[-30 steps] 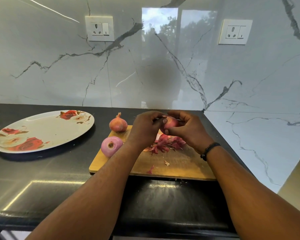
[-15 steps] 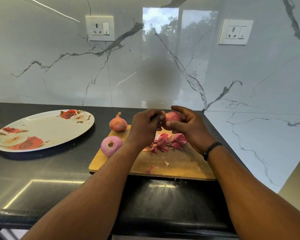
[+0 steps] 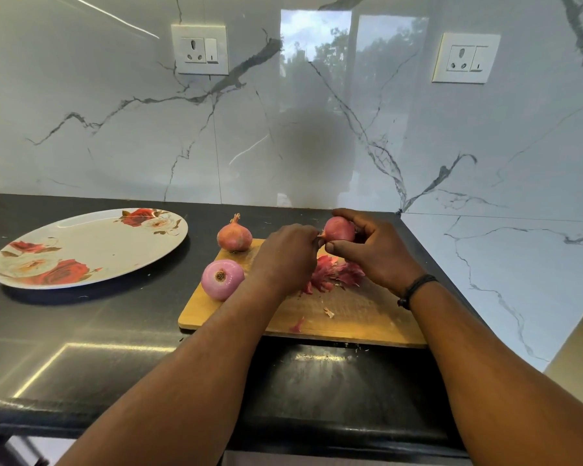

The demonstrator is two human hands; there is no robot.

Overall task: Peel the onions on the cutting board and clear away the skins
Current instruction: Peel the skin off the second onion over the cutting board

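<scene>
White marble wall behind, two sockets on it, and a dark glossy table (image 3: pixel 81 331) running underneath. Well off to the left of the hands, a rose-printed plate (image 3: pixel 91 247) is sitting bare. Just left of the left hand, a peeled onion (image 3: pixel 222 279) is resting on the cutting board (image 3: pixel 350 317), and beyond it an unpeeled onion (image 3: pixel 234 236) is sitting at the board's far corner. The left hand (image 3: pixel 283 255) is curling in and pinching at the tip of the held onion (image 3: pixel 339 229), which the right hand (image 3: pixel 374 250) is cradling, lifted above the board, thumb beneath and fingers over the top. Below the hands, loose skins (image 3: pixel 334 274) are piling up.

The risk: that skin is looking thin, so a sharp tug could tear it short, or the round bulb could slip out and roll off the table's right edge. Scraps could scatter too.

The left fingertips are hiding behind the knuckles, so how much skin they are gripping is unclear, and the onion's far side is out of sight.
</scene>
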